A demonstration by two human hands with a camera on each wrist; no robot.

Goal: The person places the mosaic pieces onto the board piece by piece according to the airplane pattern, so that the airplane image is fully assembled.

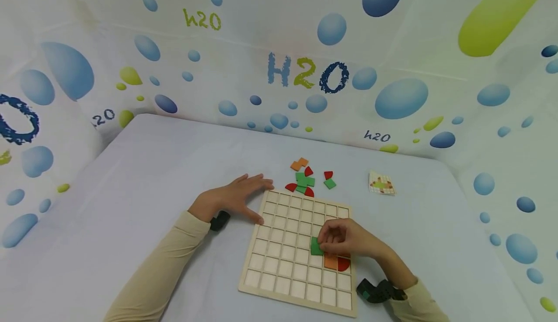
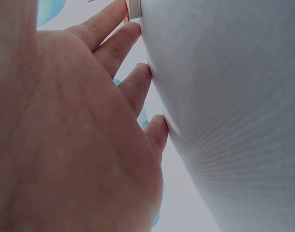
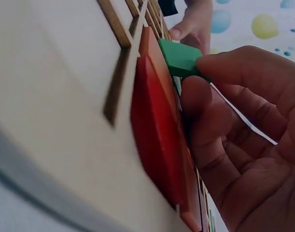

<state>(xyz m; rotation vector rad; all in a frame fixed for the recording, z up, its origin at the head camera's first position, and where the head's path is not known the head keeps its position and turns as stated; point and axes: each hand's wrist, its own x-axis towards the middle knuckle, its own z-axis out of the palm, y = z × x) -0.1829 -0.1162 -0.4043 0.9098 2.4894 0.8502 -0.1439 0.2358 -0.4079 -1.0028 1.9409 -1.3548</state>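
Note:
A wooden grid board (image 1: pixel 298 289) lies on the table in front of me. My right hand (image 1: pixel 350 237) pinches a green square tile (image 1: pixel 316 247) between thumb and forefinger, over a cell right of the board's middle. The right wrist view has the green tile (image 3: pixel 180 58) tilted, one edge down at the grid. Below it on the board sit an orange square tile (image 1: pixel 331 262) and a red quarter-round tile (image 1: pixel 343 264) side by side. With fingers spread, my left hand (image 1: pixel 237 196) rests at the board's upper left edge, thumb at the left side.
Beyond the board's far edge lie loose orange tiles (image 1: pixel 299 164), green tiles (image 1: pixel 305 180) and several red quarter-rounds (image 1: pixel 328 174). A small pattern card (image 1: pixel 381 183) lies farther right. A patterned curtain (image 1: pixel 244 70) stands behind the table.

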